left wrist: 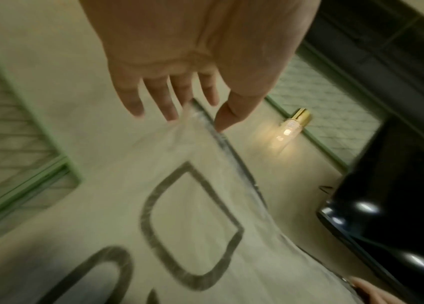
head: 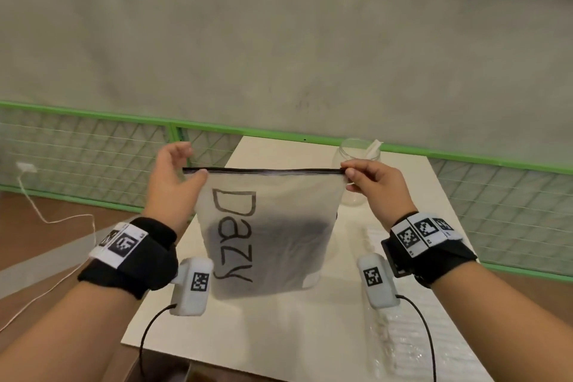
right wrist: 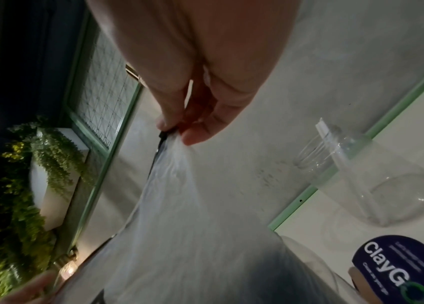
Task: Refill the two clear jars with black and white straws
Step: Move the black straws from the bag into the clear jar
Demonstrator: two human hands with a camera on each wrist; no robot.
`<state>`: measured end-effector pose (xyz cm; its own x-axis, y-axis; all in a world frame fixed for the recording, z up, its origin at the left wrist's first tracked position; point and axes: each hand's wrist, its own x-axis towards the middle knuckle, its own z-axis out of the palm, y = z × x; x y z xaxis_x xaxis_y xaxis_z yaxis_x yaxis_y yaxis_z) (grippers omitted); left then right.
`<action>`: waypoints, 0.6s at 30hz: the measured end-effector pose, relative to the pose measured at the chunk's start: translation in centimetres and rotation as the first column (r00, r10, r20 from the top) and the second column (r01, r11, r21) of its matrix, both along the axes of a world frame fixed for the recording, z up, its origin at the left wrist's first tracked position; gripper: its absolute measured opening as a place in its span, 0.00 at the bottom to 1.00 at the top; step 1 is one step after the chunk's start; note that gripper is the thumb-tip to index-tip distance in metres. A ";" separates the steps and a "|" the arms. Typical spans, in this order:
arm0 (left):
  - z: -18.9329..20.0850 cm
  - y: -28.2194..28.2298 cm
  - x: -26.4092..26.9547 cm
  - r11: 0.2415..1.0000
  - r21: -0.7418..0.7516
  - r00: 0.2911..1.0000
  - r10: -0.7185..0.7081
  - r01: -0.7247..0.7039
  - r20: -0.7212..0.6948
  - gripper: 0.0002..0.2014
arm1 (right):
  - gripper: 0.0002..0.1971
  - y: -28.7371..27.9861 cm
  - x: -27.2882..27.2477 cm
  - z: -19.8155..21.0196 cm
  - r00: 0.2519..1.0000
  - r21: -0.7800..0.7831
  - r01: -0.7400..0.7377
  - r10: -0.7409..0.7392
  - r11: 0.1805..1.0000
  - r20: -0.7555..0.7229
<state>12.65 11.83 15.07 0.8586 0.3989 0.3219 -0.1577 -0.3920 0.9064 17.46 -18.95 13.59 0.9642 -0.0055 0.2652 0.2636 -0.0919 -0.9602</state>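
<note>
Frosted zip bag (head: 269, 236) held up over table (head: 279, 335), dark straws inside, seal closed.

Left hand (head: 173, 177) loosely at left corner, fingers near straight; firm pinch unclear. Right hand (head: 372, 186) pinching right corner.

Clear jar (head: 356, 170) just behind bag, white straw inside.

Risk: left corner slipping, bag swinging, toppling jar.

The bag (head: 273, 226) I pinch by its top corners with my left hand (head: 173, 177) and right hand (head: 372, 183) is frosted, matt plastic film, thin enough to wrinkle at my fingertips, with a dark plastic zip strip (head: 263, 170) along its top and black marker lettering on its face. At one o'clock the jar (head: 356, 170) is clear, glossy plastic holding a white straw (head: 373, 147). The table (head: 279, 329) looks smooth, matt white. At four o'clock lies shiny clear wrap (head: 412, 341). My wrist straps (head: 139, 260) are black cloth. The wall (head: 279, 40) is dull and rough.
</note>
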 end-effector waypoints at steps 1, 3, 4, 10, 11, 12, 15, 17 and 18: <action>0.8 -0.5 0.3 0.990 0.134 0.998 0.036 -0.043 0.049 0.20 | 0.10 0.0 0.0 0.2 1.000 0.011 -0.001 0.001 1.000 0.002; 2.2 -2.6 0.6 0.920 0.389 0.988 -0.015 -0.047 0.155 0.19 | 0.13 0.2 -0.1 0.3 1.000 0.012 0.020 -0.021 1.000 0.013; 2.8 -4.1 0.9 0.877 0.481 0.979 -0.095 -0.002 0.178 0.17 | 0.14 0.3 -0.1 0.4 0.999 0.005 0.030 -0.030 1.000 0.018; 2.6 -13.1 4.0 0.548 0.785 0.924 -0.375 0.289 -0.078 0.15 | 0.14 0.9 -0.3 1.0 0.993 -0.092 0.014 -0.004 0.996 0.114; 2.5 -13.8 4.5 0.549 0.788 0.926 -0.372 0.279 -0.068 0.13 | 0.14 0.9 -0.3 1.0 0.991 -0.103 0.022 -0.008 0.994 0.131; 2.5 -14.2 4.9 0.556 0.787 0.929 -0.365 0.267 -0.058 0.13 | 0.14 0.9 -0.1 0.9 0.990 -0.107 0.030 -0.015 0.994 0.140; 2.5 -14.7 5.6 0.487 0.837 0.940 -0.330 0.248 -0.086 0.14 | 0.15 0.7 0.2 0.8 0.987 -0.140 0.032 -0.010 0.990 0.157; 2.4 -14.2 5.7 0.440 0.868 0.947 -0.308 0.231 -0.096 0.13 | 0.16 0.7 0.3 0.8 0.986 -0.166 0.022 0.006 0.986 0.167; 2.3 -13.5 5.8 0.443 0.867 0.948 -0.305 0.226 -0.091 0.11 | 0.16 0.7 0.4 0.8 0.986 -0.173 0.020 0.009 0.985 0.169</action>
